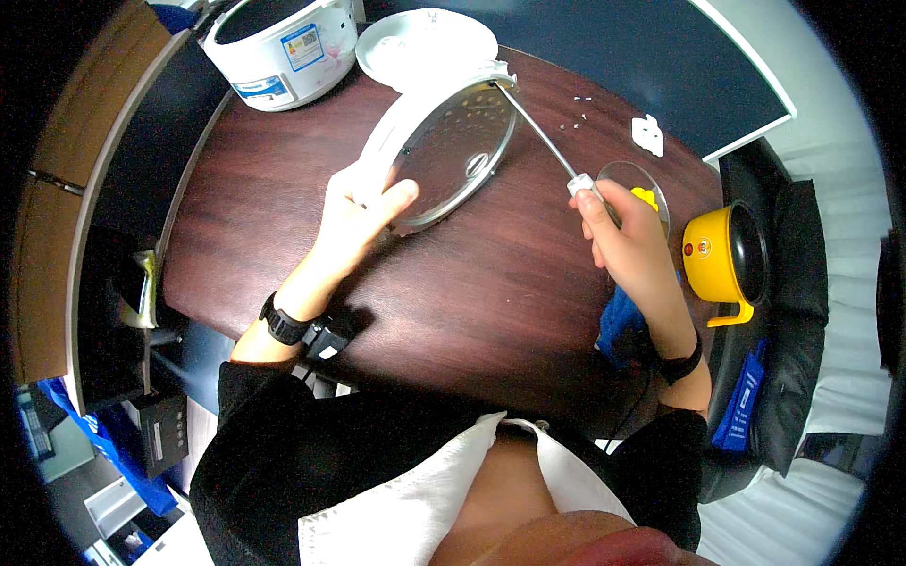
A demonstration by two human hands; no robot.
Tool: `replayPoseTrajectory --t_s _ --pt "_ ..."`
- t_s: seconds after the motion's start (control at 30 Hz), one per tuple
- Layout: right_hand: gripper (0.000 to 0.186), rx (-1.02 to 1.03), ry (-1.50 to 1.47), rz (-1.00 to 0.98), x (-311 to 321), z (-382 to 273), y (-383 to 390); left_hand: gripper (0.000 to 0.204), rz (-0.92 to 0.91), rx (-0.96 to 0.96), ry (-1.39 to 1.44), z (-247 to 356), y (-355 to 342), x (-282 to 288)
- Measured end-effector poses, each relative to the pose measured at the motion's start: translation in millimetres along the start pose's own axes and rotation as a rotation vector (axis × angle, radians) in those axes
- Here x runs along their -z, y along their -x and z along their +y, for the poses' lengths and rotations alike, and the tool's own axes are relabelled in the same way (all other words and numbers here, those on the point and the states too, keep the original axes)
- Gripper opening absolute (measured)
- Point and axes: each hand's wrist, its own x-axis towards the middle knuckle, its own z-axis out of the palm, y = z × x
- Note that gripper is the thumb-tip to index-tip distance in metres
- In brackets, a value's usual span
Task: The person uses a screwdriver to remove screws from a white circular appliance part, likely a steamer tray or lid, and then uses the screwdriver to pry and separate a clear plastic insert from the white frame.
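White cooker (321,75) at 11 o'clock on brown table (274,189). Left hand (351,212) at 10, fingers clamped on tilted round lid's (448,141) 8 o'clock rim. Lid held up at 12, white dish (429,42) beyond. Screwdriver (543,140) at lid's 1 o'clock edge, tip contact unclear. Right hand (621,224) at 2, fingers wrapped round handle (581,183). Yellow pot (708,255) at 3.

An office is indicated: the wood-grain surface (491,302) is bordered by dark partition panels (604,52), a padded seat (802,311) to its right.
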Motion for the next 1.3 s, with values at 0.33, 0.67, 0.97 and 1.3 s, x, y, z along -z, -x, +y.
replayPoseTrajectory --t_s 0.33,0.67,0.97,1.3 --pt "0.024 0.224 0.342 0.196 -11 -22 3 0.046 0.011 0.095 -0.03 23 7 -4" --pt "0.022 0.164 0.247 0.141 -12 -22 5 0.038 -0.06 -0.002 -0.146 7 5 7" --pt "0.027 0.108 0.06 0.097 -15 -13 -2 0.022 -0.007 0.028 -0.059 20 4 -4" --pt "0.032 0.055 -0.104 -0.019 -14 -8 -8 0.019 -0.001 -0.031 -0.094 17 3 -5"
